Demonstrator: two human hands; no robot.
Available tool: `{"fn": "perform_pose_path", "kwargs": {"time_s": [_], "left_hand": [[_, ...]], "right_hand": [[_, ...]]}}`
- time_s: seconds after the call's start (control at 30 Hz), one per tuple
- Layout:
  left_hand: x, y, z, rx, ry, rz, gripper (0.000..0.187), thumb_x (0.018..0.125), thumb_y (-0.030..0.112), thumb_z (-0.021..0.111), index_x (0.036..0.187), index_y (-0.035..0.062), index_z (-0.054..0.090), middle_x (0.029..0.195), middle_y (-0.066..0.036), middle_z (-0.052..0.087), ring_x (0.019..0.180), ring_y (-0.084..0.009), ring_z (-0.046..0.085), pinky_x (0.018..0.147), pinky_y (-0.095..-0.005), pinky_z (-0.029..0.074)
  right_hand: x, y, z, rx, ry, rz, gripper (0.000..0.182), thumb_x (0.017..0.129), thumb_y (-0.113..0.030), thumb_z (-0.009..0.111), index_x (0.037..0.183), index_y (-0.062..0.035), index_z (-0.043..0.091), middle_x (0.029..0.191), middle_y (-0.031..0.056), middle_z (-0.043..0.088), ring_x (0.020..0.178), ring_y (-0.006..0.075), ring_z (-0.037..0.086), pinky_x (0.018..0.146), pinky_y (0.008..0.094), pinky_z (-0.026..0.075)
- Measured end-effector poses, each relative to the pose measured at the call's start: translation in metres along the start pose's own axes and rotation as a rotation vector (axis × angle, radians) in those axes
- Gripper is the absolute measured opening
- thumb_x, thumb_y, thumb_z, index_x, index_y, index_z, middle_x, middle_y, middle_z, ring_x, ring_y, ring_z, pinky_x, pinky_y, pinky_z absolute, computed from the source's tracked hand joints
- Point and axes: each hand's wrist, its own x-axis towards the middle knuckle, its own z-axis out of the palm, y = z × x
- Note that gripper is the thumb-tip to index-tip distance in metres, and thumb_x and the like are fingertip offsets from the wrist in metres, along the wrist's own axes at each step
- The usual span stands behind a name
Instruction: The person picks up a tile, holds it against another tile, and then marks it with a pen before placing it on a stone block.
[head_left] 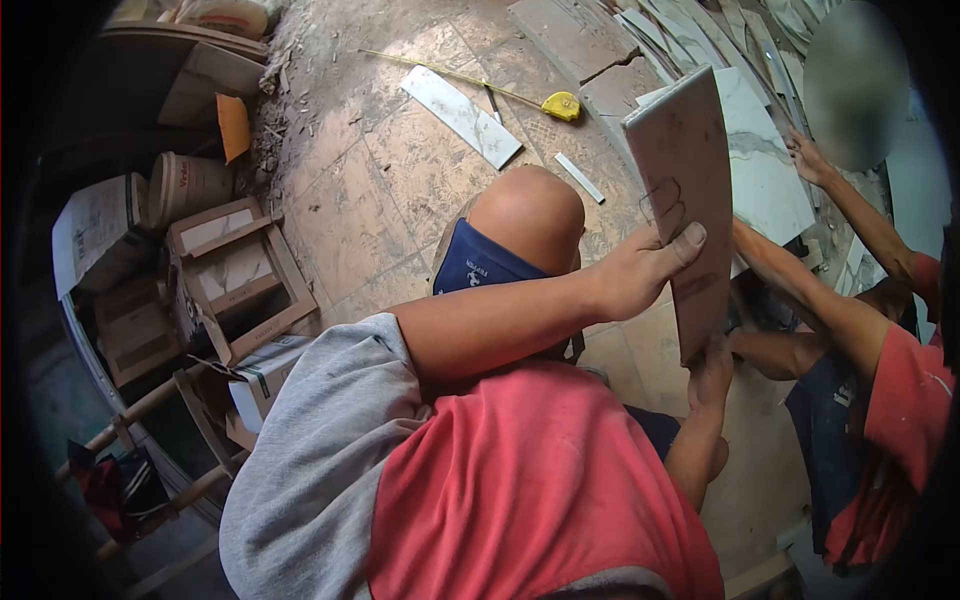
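A long strip of tile (698, 140) is held up on end in front of me, its brownish back facing me with a hand-drawn mark on it. My left hand (655, 265) grips it at mid-length, the thumb lying across the back. Around its lower end my right hand (710, 372) is closed; those fingers are partly hidden. On the floor beyond my knee lie a white marbled tile strip (462, 117), a dark pen or marker (491, 100) and a yellow tape measure (561, 106) with its blade pulled out. A small white strip (579, 178) lies nearer.
At right a co-worker in red crouches close by, one hand (808, 158) beside a large marbled tile (765, 165). Tile offcuts (680, 45) are piled at upper right. Cardboard boxes (240, 275), a bucket (190, 188) and a wooden ladder-like frame (150, 400) stand at left.
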Motion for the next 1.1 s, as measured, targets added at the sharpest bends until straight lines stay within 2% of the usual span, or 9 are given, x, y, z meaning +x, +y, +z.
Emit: {"fn": "perform_pose_path", "kwargs": {"time_s": [0.23,0.3,0.37,0.43,0.6,0.7,0.8,1.03,1.1], "left_hand": [[-0.063,0.0,-0.003,0.3,-0.039,0.046,0.053,0.105,0.046,0.044,0.132,0.0015,0.048,0.122,-0.01,0.055,0.112,-0.0169,0.052,0.096,-0.0333,0.046],[-0.076,-0.005,-0.003,0.157,0.11,0.196,0.069,0.099,0.056,0.05,0.142,0.003,0.041,0.135,-0.012,0.051,0.12,-0.0201,0.053,0.102,-0.0355,0.045],[-0.09,0.017,-0.006,-0.031,0.101,0.378,0.094,0.093,0.066,0.051,0.154,0.0013,0.022,0.155,-0.021,0.033,0.139,-0.0345,0.04,0.114,-0.0545,0.035],[-0.085,0.038,0.016,0.111,0.222,0.67,0.105,0.084,0.08,0.048,0.154,0.0059,0.024,0.152,-0.02,0.037,0.136,-0.0359,0.044,0.109,-0.0527,0.042],[-0.129,0.08,-0.001,0.217,0.315,0.71,0.104,0.086,0.078,0.049,0.157,0.0087,0.02,0.156,-0.024,0.03,0.141,-0.042,0.036,0.115,-0.0581,0.033],[-0.141,0.1,-0.016,0.194,0.334,0.813,0.101,0.086,0.077,0.049,0.155,0.0082,0.024,0.151,-0.024,0.037,0.138,-0.0413,0.04,0.114,-0.0577,0.033],[-0.139,0.122,-0.035,0.272,0.395,0.89,0.1,0.085,0.08,0.048,0.152,0.0083,0.031,0.144,-0.023,0.044,0.132,-0.041,0.046,0.11,-0.0591,0.037],[-0.115,0.187,-0.162,0.222,0.456,0.933,0.099,0.082,0.076,0.056,0.152,0.0105,0.03,0.14,-0.025,0.046,0.129,-0.0437,0.047,0.11,-0.0614,0.035],[-0.106,0.198,-0.196,0.227,0.489,0.901,0.095,0.084,0.079,0.05,0.146,0.0075,0.037,0.132,-0.021,0.051,0.12,-0.0401,0.053,0.102,-0.059,0.042]], "right_hand": [[0.004,0.034,-0.002,0.109,-0.477,0.2,0.045,0.097,-0.042,0.064,0.116,-0.0017,0.054,0.088,0.0032,0.063,0.07,0.0112,0.06,0.057,0.0261,0.044],[-0.008,0.024,0.027,0.144,-0.559,0.295,0.049,0.096,-0.042,0.064,0.12,0.0,0.054,0.088,0.0043,0.064,0.069,0.0124,0.061,0.058,0.0269,0.047],[-0.013,0.031,0.049,0.109,-0.778,0.349,0.052,0.096,-0.044,0.064,0.12,0.0018,0.055,0.092,0.0063,0.066,0.071,0.0135,0.064,0.061,0.0276,0.051],[-0.031,0.024,0.078,0.104,-0.94,0.321,0.05,0.096,-0.045,0.065,0.114,0.0008,0.058,0.092,0.007,0.067,0.072,0.0139,0.066,0.064,0.0276,0.053],[-0.036,0.034,0.108,-0.076,-1.16,0.192,0.044,0.095,-0.048,0.064,0.104,-0.0046,0.063,0.086,0.0042,0.068,0.075,0.0128,0.067,0.067,0.0282,0.054],[0.005,0.054,0.101,-0.5,-0.853,-0.201,0.046,0.094,-0.044,0.066,0.104,0.001,0.064,0.092,0.0122,0.072,0.09,0.0206,0.07,0.077,0.0333,0.053],[0.005,0.033,0.098,-0.827,-0.582,-0.322,0.047,0.091,-0.04,0.069,0.108,0.004,0.064,0.098,0.0199,0.071,0.091,0.0287,0.07,0.081,0.0378,0.053],[0.026,0.053,0.134,-1.035,-0.498,-0.193,0.049,0.087,-0.04,0.072,0.109,0.0035,0.064,0.1,0.023,0.07,0.095,0.0348,0.069,0.084,0.0402,0.052],[0.03,0.061,0.158,-1.109,-0.449,-0.21,0.043,0.088,-0.035,0.073,0.104,0.0037,0.064,0.097,0.0192,0.07,0.089,0.0277,0.068,0.081,0.0382,0.052]]}}
